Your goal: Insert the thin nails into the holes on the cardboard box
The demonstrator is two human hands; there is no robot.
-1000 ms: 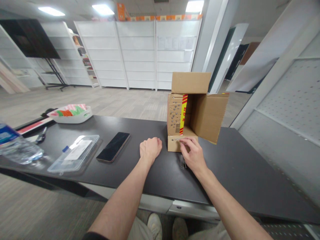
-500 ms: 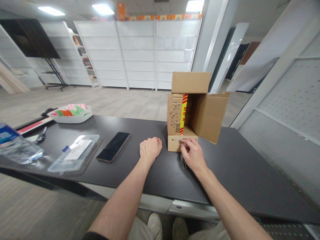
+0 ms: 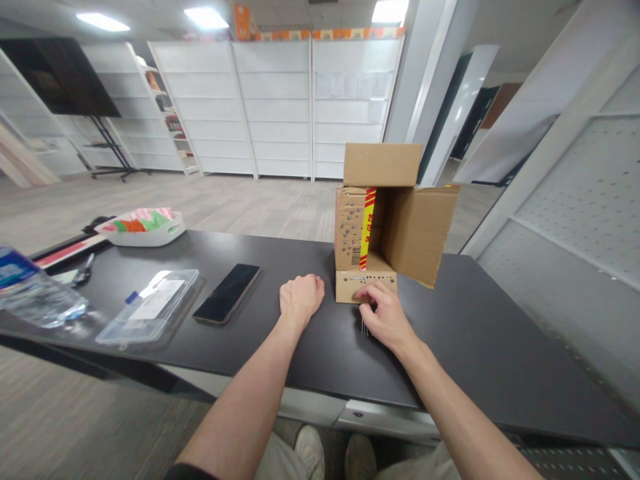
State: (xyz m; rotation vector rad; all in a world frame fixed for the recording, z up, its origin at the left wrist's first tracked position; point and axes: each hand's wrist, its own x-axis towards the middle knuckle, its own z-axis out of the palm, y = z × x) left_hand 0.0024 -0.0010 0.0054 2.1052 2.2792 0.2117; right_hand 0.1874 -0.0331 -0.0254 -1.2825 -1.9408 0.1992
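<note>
An open cardboard box (image 3: 400,220) stands on its side, its flaps spread. Its lower front flap (image 3: 345,293) hangs toward me with a row of small holes, several filled with pale nail heads or pins. My right hand (image 3: 383,312) is in front of this flap, fingers curved, thumb and index finger apart, with nothing visible between them. Partly under that hand, several thin metal nails (image 3: 365,327) lie on the table. My left hand (image 3: 301,295) rests as a closed fist on the tabletop, left of the box; nothing shows in it.
Left on the dark table (image 3: 280,347) lie a phone (image 3: 227,293), a clear plastic case (image 3: 150,307) and a water bottle (image 3: 43,293). Farther back sits a white basket (image 3: 150,237) with colourful contents. A perforated panel (image 3: 575,200) borders the right side.
My right hand has dropped slightly from the row of holes, and its thumb and index finger have parted. More holes now show. My left hand has stayed still.
</note>
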